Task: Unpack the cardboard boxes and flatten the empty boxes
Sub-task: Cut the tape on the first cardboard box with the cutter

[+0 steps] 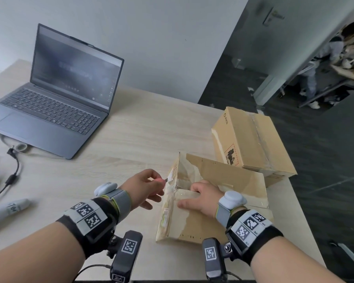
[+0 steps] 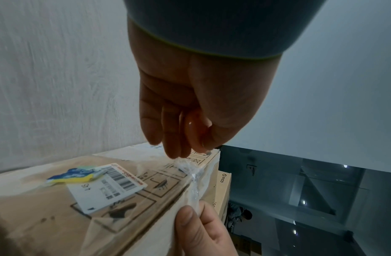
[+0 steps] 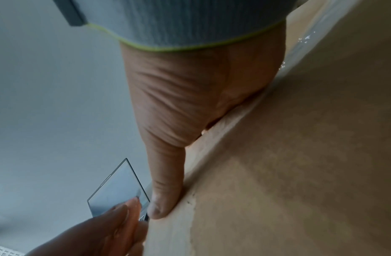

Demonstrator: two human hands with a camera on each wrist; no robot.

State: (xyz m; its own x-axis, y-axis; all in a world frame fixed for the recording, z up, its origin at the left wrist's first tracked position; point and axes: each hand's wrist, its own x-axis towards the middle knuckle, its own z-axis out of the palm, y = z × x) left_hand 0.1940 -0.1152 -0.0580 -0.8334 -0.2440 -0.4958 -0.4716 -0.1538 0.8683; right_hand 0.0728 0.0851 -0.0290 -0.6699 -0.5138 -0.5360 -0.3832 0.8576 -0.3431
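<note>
The left hand (image 1: 144,186) sits at the left end of the nearer cardboard box (image 1: 219,203), its thumb and fingertips (image 2: 174,149) pinched on a strip of clear tape (image 2: 190,170) that runs along the box's top edge; the tape is crumpled and stretched where the fingers hold it; the remaining fingers are loosely curled beside the pinch.

The right hand (image 1: 202,198) lies on top of the same box, palm down, fingers spread and fairly straight, pressing the cardboard; its thumb (image 3: 166,195) runs along the box's edge, with the tip just beside the left hand's fingers; it grips nothing.

The nearer box stands on the wooden table (image 1: 131,127) directly in front of the person, near the table's right edge; its left end carries a white barcode label (image 2: 106,188) and a blue and yellow sticker (image 2: 73,175) under clear film; a second cardboard box (image 1: 251,139), taped shut, stands just behind it and further right, touching or nearly touching it.

An open laptop (image 1: 55,94) rests at the far left of the table, well apart from both boxes; a black cable (image 1: 12,176) lies near it.
</note>
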